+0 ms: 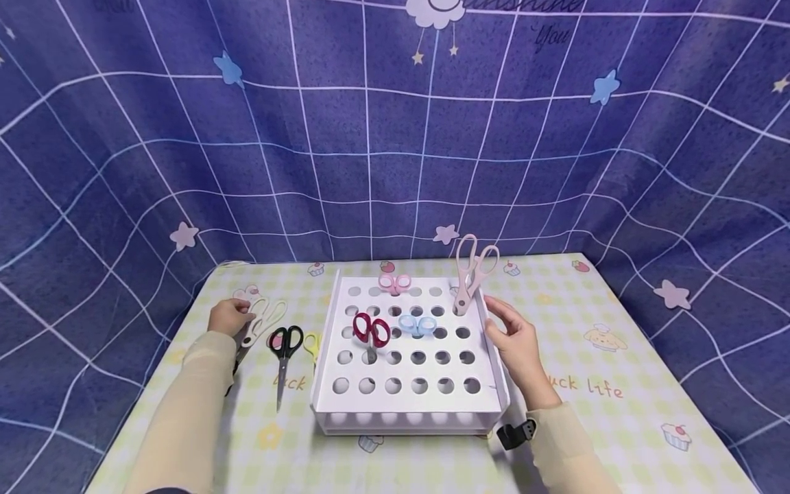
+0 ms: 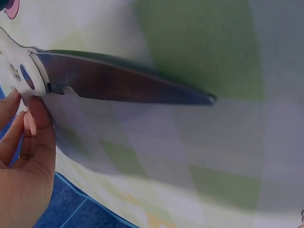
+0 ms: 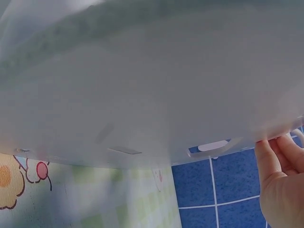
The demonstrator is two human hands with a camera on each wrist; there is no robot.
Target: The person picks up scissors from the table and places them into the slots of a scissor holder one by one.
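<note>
My left hand (image 1: 227, 318) pinches white-handled kitchen scissors (image 1: 263, 315) by the handle at the table's left. In the left wrist view, their broad dark blade (image 2: 123, 78) has a notch near the pivot and points away from my fingers. My right hand (image 1: 515, 343) rests its fingertips against the right side of a white holed rack (image 1: 407, 403). Several scissors stand in the rack: small pink ones (image 1: 395, 283), light blue ones (image 1: 417, 325), dark red ones (image 1: 371, 331), and large pale pink ones (image 1: 470, 274) leaning at the back right corner.
Black-handled scissors (image 1: 285, 346) lie between my left hand and the rack, blades toward me. Yellow-handled scissors (image 1: 312, 344) lie against the rack's left side, partly hidden by it. A checked cloth (image 1: 617, 425) covers the table, and a blue curtain (image 1: 395, 171) hangs behind.
</note>
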